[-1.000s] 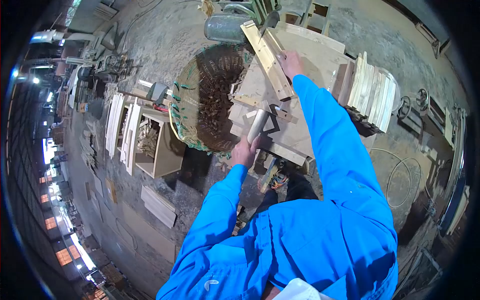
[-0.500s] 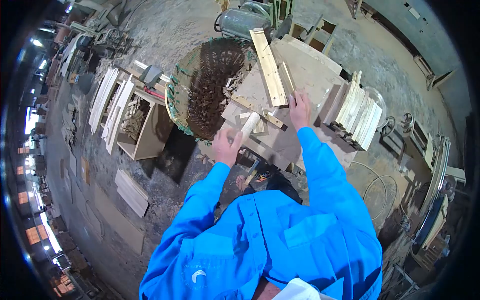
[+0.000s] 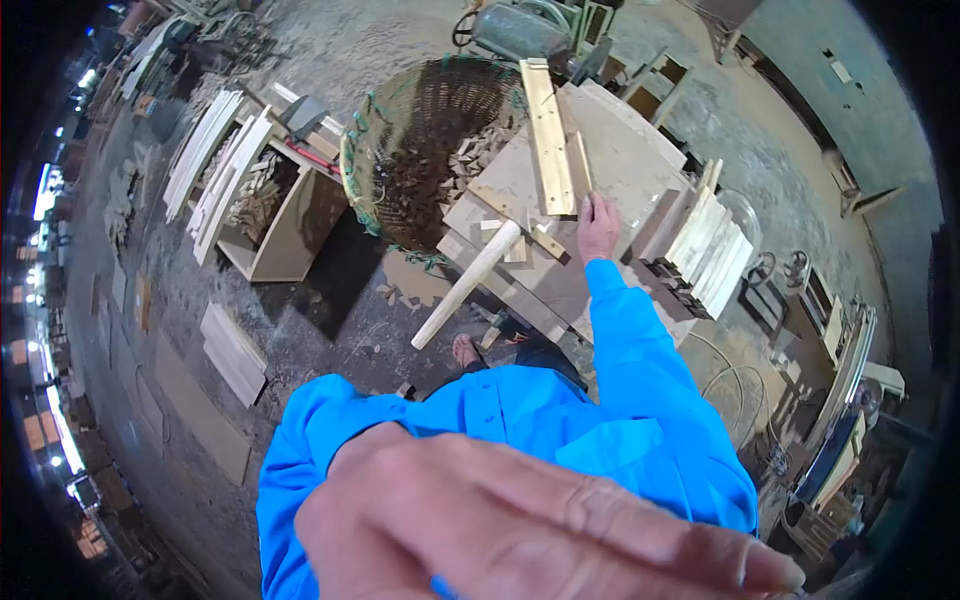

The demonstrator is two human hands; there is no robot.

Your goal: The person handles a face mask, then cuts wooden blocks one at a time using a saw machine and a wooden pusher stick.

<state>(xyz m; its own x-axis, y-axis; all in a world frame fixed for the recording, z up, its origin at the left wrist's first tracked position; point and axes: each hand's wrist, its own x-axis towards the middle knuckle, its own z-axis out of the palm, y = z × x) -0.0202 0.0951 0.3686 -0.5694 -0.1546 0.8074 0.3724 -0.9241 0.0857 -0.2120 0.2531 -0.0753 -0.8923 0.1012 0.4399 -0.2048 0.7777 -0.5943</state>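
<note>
Basket [image 3: 358, 190] left of table [image 3: 632, 152]; round stick [image 3: 465, 287] juts over table's near edge. Left hand [image 3: 470, 510] close to camera, away from table, fingers extended, underside hidden, can't tell if gripping. Thin strip [image 3: 583, 162] on table, right hand [image 3: 598, 230] at its near end, grip unclear. Step looks like handling the strip; shifting it calls for a firm pinch

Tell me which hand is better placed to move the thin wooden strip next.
Probably the right hand: it is by the near end of the thin wooden strip, whereas the left hand is raised close to the camera.
</note>
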